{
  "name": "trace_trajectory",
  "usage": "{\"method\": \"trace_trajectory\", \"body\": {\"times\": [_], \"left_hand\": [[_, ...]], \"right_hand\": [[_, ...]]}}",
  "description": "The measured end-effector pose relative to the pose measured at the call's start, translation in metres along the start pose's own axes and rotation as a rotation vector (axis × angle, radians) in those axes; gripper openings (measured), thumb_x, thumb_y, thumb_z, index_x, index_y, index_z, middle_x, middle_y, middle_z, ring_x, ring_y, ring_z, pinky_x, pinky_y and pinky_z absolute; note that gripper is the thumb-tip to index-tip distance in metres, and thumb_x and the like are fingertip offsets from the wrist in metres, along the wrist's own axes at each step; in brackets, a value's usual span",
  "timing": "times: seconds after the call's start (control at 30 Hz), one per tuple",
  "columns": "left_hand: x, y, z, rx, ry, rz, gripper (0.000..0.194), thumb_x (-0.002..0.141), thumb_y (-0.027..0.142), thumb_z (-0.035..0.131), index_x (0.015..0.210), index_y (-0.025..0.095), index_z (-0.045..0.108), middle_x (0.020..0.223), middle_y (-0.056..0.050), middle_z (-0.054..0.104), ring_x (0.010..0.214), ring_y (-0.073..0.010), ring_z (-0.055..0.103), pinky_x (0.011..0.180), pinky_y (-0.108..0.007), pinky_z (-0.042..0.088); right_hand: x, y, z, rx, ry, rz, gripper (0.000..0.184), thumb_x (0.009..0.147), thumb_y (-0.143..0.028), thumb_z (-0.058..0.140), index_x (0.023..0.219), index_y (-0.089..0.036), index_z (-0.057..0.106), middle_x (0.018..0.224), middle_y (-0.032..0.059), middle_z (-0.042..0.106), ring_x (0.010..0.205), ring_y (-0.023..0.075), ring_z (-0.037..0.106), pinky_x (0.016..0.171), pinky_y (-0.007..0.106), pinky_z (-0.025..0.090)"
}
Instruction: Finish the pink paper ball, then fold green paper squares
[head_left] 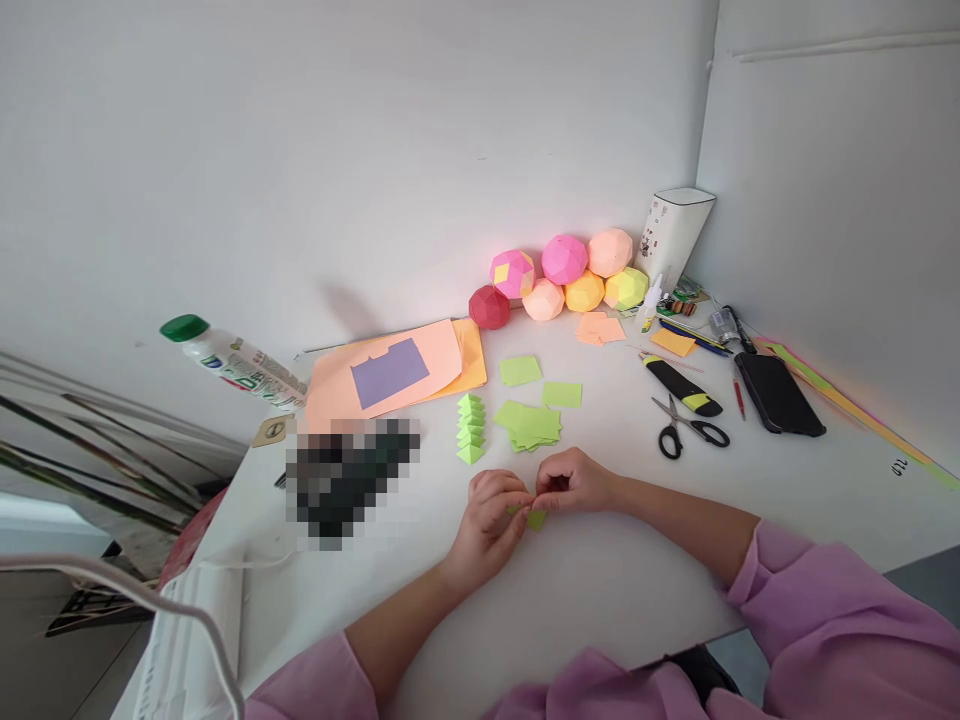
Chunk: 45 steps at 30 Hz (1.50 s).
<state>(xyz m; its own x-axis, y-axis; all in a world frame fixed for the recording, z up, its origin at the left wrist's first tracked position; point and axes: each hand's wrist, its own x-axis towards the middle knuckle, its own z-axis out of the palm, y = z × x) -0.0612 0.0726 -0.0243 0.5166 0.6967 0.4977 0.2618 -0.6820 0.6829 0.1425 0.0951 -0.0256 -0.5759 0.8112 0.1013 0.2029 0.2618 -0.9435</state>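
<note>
Between my two hands is a small piece of green paper (536,520), mostly covered by the fingers. My left hand (491,515) pinches it from the left, and my right hand (574,482) grips its upper right edge with thumb and fingertips. Whether the paper is creased there cannot be seen. Just beyond the hands lie loose green paper rectangles (534,428), some overlapping. To their left stands a row of folded green paper pieces (471,430), nested one behind another.
Several faceted paper balls (564,260) are stacked against the wall. Scissors (686,428), a utility knife (682,385) and a black phone (780,392) lie at the right. Peach paper sheets (330,385) and a white bottle with green cap (240,365) are at the left.
</note>
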Motion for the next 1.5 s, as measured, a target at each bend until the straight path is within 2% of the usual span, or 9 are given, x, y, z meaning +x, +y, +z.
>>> {"method": "trace_trajectory", "body": {"times": [0.27,0.6,1.13,1.5], "left_hand": [[0.0020,0.0010,-0.0002,-0.003,0.021,0.033,0.014,0.087,0.015,0.050,0.089,0.023,0.060,0.080,-0.003,0.065,0.085,-0.0196,0.059,0.081,-0.041,0.041],[0.0024,0.0027,0.0000,-0.013,0.059,-0.010,0.010,0.084,0.014,0.051,0.081,0.021,0.057,0.077,-0.002,0.064,0.083,-0.0196,0.059,0.079,-0.040,0.042],[0.0013,0.0008,0.0001,-0.034,0.031,0.025,0.013,0.086,0.013,0.053,0.090,0.022,0.061,0.083,-0.003,0.065,0.085,-0.0186,0.059,0.082,-0.040,0.040],[0.0015,-0.0009,-0.0007,-0.075,0.012,0.014,0.011,0.085,0.014,0.055,0.085,0.022,0.062,0.080,-0.003,0.064,0.085,-0.0193,0.059,0.082,-0.041,0.040]], "right_hand": [[-0.0010,0.0024,0.0005,-0.003,-0.004,0.000,0.039,0.072,-0.051,0.070,0.066,-0.013,0.062,0.061,-0.0004,0.055,0.053,0.0082,0.044,0.048,0.021,0.035],[-0.0008,0.0017,0.0004,0.007,0.002,-0.005,0.036,0.073,-0.046,0.070,0.065,-0.012,0.062,0.061,-0.0003,0.055,0.052,0.0079,0.044,0.047,0.021,0.034],[-0.0003,0.0021,0.0003,-0.006,0.020,-0.019,0.034,0.075,-0.044,0.068,0.065,-0.013,0.062,0.059,-0.0009,0.054,0.051,0.0073,0.042,0.046,0.020,0.033],[-0.0004,0.0024,-0.0001,0.001,0.000,-0.009,0.036,0.073,-0.047,0.070,0.065,-0.012,0.062,0.060,-0.0006,0.055,0.053,0.0080,0.044,0.048,0.021,0.034]]}}
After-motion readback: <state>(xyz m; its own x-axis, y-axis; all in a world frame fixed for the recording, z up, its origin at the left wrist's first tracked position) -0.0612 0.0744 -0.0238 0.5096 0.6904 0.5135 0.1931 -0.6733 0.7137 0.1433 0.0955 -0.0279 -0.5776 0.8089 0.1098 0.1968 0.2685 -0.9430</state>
